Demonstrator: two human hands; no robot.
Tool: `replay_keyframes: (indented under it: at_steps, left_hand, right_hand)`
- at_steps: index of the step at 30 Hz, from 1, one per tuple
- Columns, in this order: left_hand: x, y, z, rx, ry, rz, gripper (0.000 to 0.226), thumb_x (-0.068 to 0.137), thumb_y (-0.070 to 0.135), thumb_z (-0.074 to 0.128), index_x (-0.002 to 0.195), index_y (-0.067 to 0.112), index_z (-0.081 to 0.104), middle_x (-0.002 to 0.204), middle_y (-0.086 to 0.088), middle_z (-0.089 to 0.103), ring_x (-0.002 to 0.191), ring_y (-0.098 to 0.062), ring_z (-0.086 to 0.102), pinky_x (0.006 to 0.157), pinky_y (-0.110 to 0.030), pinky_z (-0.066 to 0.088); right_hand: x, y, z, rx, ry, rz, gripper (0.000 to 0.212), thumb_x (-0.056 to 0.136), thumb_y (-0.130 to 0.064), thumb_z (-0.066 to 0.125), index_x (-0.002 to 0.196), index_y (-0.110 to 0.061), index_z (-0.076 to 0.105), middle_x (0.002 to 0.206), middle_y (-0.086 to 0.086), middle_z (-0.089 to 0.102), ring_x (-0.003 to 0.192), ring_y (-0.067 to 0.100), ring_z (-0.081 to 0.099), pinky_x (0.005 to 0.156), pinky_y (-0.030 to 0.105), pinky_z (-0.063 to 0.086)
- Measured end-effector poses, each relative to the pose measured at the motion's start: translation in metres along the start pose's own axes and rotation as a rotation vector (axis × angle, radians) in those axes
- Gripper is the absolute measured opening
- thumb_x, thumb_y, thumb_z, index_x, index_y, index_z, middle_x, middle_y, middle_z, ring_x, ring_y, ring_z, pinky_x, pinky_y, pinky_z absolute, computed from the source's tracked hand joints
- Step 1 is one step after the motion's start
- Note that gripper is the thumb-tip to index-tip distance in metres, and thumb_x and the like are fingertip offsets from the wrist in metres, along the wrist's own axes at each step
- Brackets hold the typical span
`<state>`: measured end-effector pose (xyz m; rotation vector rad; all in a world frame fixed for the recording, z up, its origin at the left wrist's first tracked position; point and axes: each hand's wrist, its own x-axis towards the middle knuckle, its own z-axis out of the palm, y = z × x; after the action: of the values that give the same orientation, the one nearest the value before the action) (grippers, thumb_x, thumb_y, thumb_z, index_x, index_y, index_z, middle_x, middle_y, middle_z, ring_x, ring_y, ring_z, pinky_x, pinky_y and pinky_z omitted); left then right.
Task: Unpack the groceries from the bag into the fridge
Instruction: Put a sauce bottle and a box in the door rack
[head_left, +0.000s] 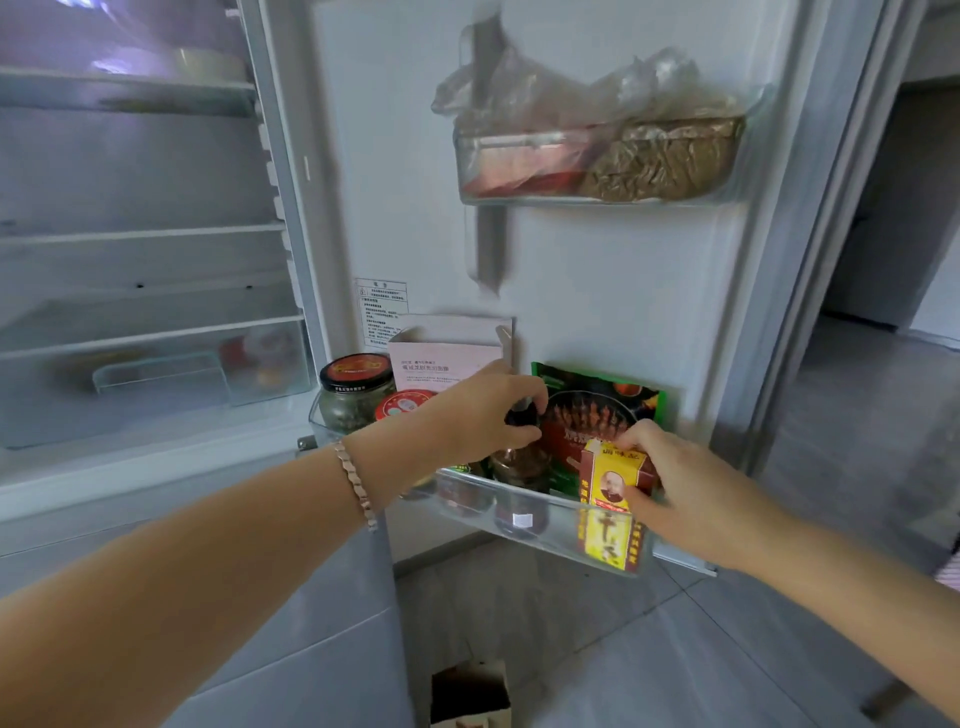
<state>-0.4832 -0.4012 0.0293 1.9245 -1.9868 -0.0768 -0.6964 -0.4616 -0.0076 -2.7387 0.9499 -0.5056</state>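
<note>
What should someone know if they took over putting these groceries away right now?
Left hand grips the black cap of a jar standing in the lower door shelf.
Right hand pinches a yellow box at that shelf's right end.
Done: other jars, a pink box and a green packet already sit in the shelf.
Left: let go of both, then check the paper bag on the floor; its contents are not visible.

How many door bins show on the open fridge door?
2. The upper bin holds plastic-wrapped packets. At the lower bin, the left hand grips a jar and the right hand a yellow box. More may lie out of frame.
</note>
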Motion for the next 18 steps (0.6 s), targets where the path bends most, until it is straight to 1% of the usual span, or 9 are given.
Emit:
replay_keyframes:
  at_steps: [2,4,7,9,11,13,15,17,18]
  left_hand:
    - [0.002,0.003,-0.002,0.01,-0.012,-0.016,0.017,0.088,0.021,0.061,0.102,0.013,0.062,0.083,0.002,0.046,0.075,-0.014,0.047,0.061,-0.015,0.036]
    - [0.004,0.007,-0.001,0.057,-0.038,-0.015,0.015,0.091,0.022,0.056,0.101,0.011,0.06,0.086,-0.003,0.054,0.074,-0.017,0.05,0.061,-0.022,0.039]
    - [0.004,0.011,0.003,0.17,-0.094,0.007,0.024,0.096,0.03,0.047,0.115,0.017,0.054,0.099,-0.007,0.056,0.086,-0.022,0.054,0.074,-0.028,0.042]
    - [0.001,0.008,0.003,0.185,-0.11,0.012,0.033,0.096,0.034,0.045,0.129,0.025,0.048,0.111,-0.006,0.055,0.098,-0.023,0.054,0.083,-0.032,0.044]
    - [-0.004,0.006,-0.004,0.151,-0.059,0.01,0.038,0.096,0.035,0.045,0.133,0.029,0.045,0.117,-0.005,0.054,0.108,-0.023,0.051,0.09,-0.034,0.042]
    - [-0.011,0.003,-0.016,0.117,0.011,-0.023,0.04,0.095,0.032,0.047,0.135,0.031,0.043,0.119,-0.003,0.053,0.112,-0.022,0.049,0.092,-0.034,0.042]
    - [-0.025,0.002,-0.03,0.082,0.072,-0.109,0.046,0.093,0.032,0.048,0.138,0.035,0.037,0.125,-0.001,0.052,0.112,-0.021,0.052,0.094,-0.037,0.045]
    - [-0.043,-0.004,-0.041,0.077,0.118,-0.231,0.046,0.093,0.033,0.05,0.137,0.035,0.035,0.125,0.001,0.053,0.105,-0.02,0.058,0.088,-0.036,0.05]
    - [-0.054,-0.008,-0.045,0.095,0.136,-0.304,0.043,0.093,0.034,0.051,0.134,0.033,0.038,0.122,0.002,0.055,0.103,-0.02,0.059,0.085,-0.034,0.05]
  right_hand:
    - [-0.001,-0.003,-0.001,-0.008,0.0,0.027,0.034,0.091,-0.029,0.055,0.121,-0.021,0.041,0.116,-0.004,0.054,0.083,0.012,0.059,0.074,0.037,0.053]
    - [-0.002,-0.008,-0.002,-0.015,-0.022,0.043,0.041,0.091,-0.026,0.056,0.127,-0.021,0.039,0.125,-0.002,0.05,0.094,0.014,0.058,0.08,0.037,0.052]
    - [-0.008,-0.015,-0.005,-0.049,-0.07,0.079,0.053,0.091,-0.029,0.055,0.138,-0.024,0.03,0.134,-0.004,0.041,0.109,0.012,0.051,0.086,0.031,0.05]
    - [-0.008,-0.022,-0.01,-0.108,-0.037,0.044,0.052,0.091,-0.033,0.053,0.138,-0.028,0.03,0.134,-0.008,0.037,0.115,0.009,0.045,0.088,0.028,0.047]
    - [-0.005,-0.029,-0.015,-0.122,0.025,-0.022,0.047,0.091,-0.031,0.052,0.136,-0.028,0.036,0.133,-0.01,0.037,0.12,0.008,0.04,0.09,0.02,0.039]
    - [0.004,-0.038,-0.019,-0.089,0.038,-0.076,0.04,0.091,-0.029,0.052,0.13,-0.027,0.045,0.127,-0.011,0.042,0.119,0.007,0.04,0.09,0.018,0.036]
    - [0.016,-0.051,-0.021,-0.055,0.007,-0.149,0.032,0.091,-0.029,0.051,0.122,-0.026,0.053,0.12,-0.01,0.048,0.108,0.006,0.046,0.093,0.022,0.04]
    - [0.028,-0.068,-0.02,-0.037,-0.054,-0.26,0.026,0.091,-0.028,0.052,0.116,-0.025,0.058,0.114,-0.009,0.052,0.102,0.008,0.05,0.091,0.027,0.044]
    - [0.034,-0.078,-0.019,-0.029,-0.087,-0.327,0.024,0.09,-0.026,0.052,0.113,-0.025,0.059,0.111,-0.008,0.054,0.101,0.01,0.052,0.089,0.029,0.045]
